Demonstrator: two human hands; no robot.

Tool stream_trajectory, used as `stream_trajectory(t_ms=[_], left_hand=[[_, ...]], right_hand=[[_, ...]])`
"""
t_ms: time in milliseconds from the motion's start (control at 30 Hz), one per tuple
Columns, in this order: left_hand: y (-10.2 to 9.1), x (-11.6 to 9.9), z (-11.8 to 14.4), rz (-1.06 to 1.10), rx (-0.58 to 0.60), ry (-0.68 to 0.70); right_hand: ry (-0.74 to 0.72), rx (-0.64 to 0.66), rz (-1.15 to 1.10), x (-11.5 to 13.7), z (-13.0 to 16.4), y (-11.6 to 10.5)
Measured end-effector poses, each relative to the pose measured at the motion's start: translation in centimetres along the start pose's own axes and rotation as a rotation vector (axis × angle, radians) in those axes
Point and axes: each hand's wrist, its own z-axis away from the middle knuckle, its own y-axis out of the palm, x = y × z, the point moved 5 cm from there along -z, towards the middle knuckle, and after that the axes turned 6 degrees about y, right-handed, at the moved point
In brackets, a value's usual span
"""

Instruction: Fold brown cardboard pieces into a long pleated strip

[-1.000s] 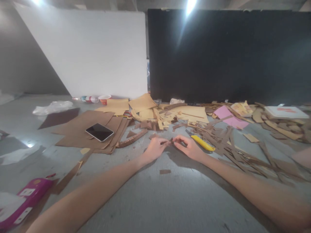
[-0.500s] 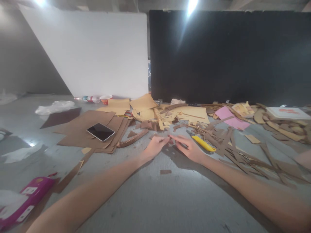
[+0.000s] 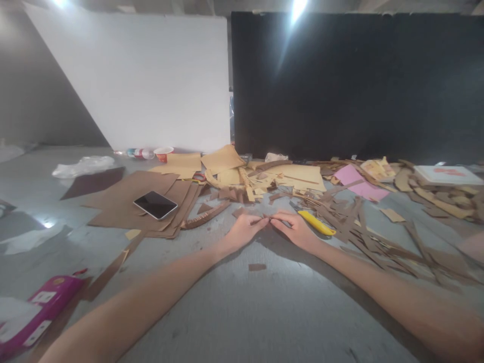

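My left hand [image 3: 245, 230] and my right hand [image 3: 297, 230] meet above the grey table [image 3: 249, 312], thumbs and fingers closed in a pinch. Between their fingertips is a small brown cardboard piece [image 3: 266, 217], mostly covered by the fingers. Just beyond my right hand lies a yellow utility knife [image 3: 316, 223]. A loose brown cardboard scrap [image 3: 257, 267] rests on the table nearer to me. Behind my left hand is a curved brown cardboard strip [image 3: 206, 216].
At left, a black phone [image 3: 155, 204] lies on stacked brown sheets [image 3: 113, 201]. A magenta tissue pack [image 3: 41, 312] sits at the near left. Brown strips [image 3: 363, 237] spread across the right, with a pink sheet [image 3: 359, 182] behind. Tan offcuts [image 3: 302, 175] heap at the back.
My fingertips have come together, the right hand's fingers folding in from a more stretched pose. Both hands have shifted slightly nearer to me. The surrounding things stay in place.
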Motion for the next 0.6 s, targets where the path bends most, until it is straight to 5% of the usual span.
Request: stream_trajectory(t_ms=[600], left_hand=[[0.50,0.07,-0.02,-0.109,0.068,0.059]], right_hand=[[-0.072,-0.181,0.137,-0.17,0.35,-0.16]])
